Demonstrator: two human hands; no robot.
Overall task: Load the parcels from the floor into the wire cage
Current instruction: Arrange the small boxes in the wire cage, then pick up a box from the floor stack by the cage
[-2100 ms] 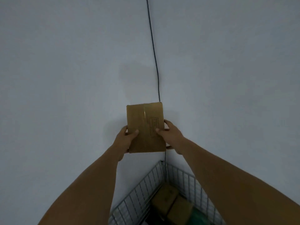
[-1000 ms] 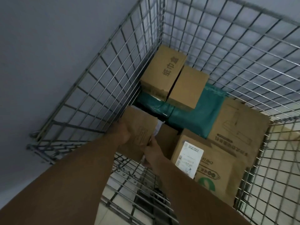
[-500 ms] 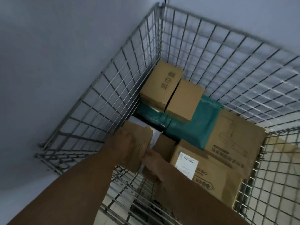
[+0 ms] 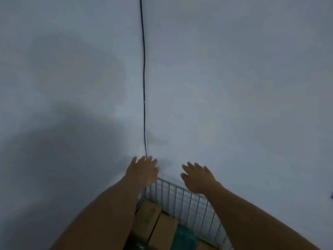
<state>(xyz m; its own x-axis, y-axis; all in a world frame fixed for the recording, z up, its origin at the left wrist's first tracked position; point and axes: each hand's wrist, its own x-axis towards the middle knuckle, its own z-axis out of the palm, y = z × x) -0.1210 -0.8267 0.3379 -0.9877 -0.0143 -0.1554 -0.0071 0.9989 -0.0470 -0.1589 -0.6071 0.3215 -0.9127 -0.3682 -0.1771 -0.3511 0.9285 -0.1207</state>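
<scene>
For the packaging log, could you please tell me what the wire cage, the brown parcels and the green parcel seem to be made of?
The wire cage looks like bare metal wire: thin, pale grey bars. The left brown parcel and the right brown parcel look like matt cardboard: flat faces, straight edges. The green parcel is probably a plastic bag: rounded and soft-looking, though blurred.

No text can be read: the cardboard box (image 4: 150,212) just below the left hand (image 4: 142,171) bears faint dark marks on its top face, too blurred to make out
</scene>
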